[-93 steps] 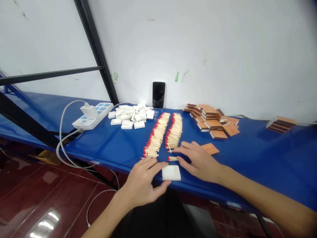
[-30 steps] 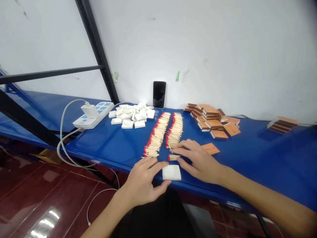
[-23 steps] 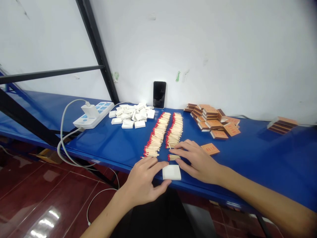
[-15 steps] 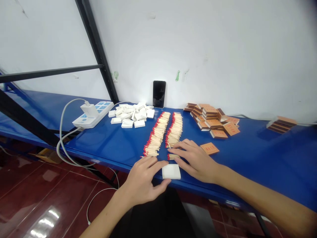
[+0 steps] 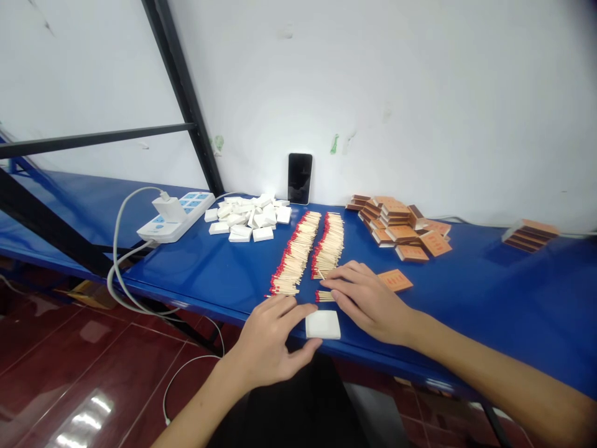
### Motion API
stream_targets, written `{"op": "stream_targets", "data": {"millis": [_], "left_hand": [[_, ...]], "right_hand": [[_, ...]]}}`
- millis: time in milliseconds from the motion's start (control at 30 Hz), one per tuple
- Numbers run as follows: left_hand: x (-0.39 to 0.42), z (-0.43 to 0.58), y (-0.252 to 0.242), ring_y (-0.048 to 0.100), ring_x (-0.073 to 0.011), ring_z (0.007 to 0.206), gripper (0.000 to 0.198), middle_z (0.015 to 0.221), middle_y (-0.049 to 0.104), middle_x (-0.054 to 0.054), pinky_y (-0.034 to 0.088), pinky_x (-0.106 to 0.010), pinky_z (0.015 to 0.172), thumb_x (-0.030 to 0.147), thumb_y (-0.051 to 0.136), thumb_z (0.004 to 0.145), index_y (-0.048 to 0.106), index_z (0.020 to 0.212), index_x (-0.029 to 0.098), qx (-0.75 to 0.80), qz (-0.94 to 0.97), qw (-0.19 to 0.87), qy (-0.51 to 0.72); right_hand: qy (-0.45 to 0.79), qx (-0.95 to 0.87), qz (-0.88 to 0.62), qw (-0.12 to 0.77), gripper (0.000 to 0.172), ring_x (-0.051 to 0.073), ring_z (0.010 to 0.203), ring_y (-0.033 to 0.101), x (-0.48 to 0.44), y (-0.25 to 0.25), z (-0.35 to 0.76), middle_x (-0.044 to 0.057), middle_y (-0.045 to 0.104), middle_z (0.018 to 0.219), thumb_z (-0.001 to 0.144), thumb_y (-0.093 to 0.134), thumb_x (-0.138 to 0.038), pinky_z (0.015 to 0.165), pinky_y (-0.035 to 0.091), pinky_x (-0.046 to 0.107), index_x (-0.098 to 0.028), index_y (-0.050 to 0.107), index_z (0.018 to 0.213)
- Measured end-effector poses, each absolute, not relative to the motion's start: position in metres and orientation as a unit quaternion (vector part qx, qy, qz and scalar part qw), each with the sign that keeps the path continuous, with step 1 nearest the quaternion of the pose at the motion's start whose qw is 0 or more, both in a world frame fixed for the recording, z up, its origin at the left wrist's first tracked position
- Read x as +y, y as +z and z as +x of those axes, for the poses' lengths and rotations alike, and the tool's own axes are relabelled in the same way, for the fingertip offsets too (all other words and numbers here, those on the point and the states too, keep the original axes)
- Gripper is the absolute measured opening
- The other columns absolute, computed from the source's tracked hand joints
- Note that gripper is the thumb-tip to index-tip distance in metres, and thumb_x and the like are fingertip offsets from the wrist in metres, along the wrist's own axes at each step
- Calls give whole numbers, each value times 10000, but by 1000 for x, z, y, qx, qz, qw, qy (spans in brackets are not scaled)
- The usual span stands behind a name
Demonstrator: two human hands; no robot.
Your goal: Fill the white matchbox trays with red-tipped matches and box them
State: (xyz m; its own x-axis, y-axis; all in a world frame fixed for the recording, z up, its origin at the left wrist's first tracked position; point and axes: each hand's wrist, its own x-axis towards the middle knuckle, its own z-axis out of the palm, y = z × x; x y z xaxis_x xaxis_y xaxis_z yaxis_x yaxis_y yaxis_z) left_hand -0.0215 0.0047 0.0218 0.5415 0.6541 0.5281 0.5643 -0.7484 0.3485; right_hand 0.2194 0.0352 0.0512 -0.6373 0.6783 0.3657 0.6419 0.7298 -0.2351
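At the table's front edge lies a white matchbox tray [image 5: 323, 325]. My left hand [image 5: 273, 336] has its index finger at the far edge and its thumb at the near edge, pinching the tray's left end. Beyond it, a small row of red-tipped matches [image 5: 323, 296] lies partly under the fingers of my right hand [image 5: 366, 302]. Those fingers are stretched out and somewhat apart, resting by the near end of the right match pile [image 5: 330, 242]. One slanted match lies close to the fingertips; whether they touch it I cannot tell. A left match pile [image 5: 296, 255] runs alongside.
White matchbox trays [image 5: 247, 218] are heaped at the back left, near a power strip [image 5: 180, 214] with cables. A phone [image 5: 300, 178] leans on the wall. Orange matchboxes [image 5: 396, 227] are piled at the right, with one single matchbox [image 5: 395, 280] nearer and a stack [image 5: 530, 235] farther right.
My right hand has shifted slightly right, its fingertips drawing back a little from the small row of matches. The left hand and the tray stay in place.
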Motion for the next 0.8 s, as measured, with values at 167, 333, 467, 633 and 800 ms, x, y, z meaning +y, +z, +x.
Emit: {"op": "stream_targets", "data": {"millis": [167,333,467,633,800], "left_hand": [[4,-22,21,660,-230,831,319,931,693,-75,549,-364,751,339,664,872,663,1158,197,348,873,60,336],[5,-22,21,666,-223,823,313,920,693,-72,556,-350,748,342,664,870,673,1147,198,346,873,53,338],[5,-22,21,666,-234,822,324,922,692,-71,555,-367,744,333,678,860,671,1150,190,345,873,56,339],[5,-22,21,665,-233,831,321,929,695,-73,552,-365,755,334,678,862,669,1151,195,348,873,60,337],[4,-21,22,662,-224,804,307,897,689,-68,552,-349,731,340,665,869,676,1140,196,346,874,54,336]], "right_hand": [[38,-898,-370,236,308,257,952,570,37,53,222,121,706,1066,1031,431,-233,825,437,439,-167,728,1078],[34,-897,-370,238,290,246,941,601,39,52,224,108,730,1035,1022,456,-230,814,423,425,-183,739,976],[43,-898,-370,235,279,244,956,603,39,52,223,98,740,1033,1024,461,-231,828,420,425,-179,728,966],[39,-898,-369,235,267,245,968,600,40,51,224,99,730,1052,1024,466,-236,829,422,423,-179,726,1005],[17,-895,-377,238,265,246,934,585,40,50,225,107,695,1044,1017,471,-242,800,431,413,-191,729,1042]]}}
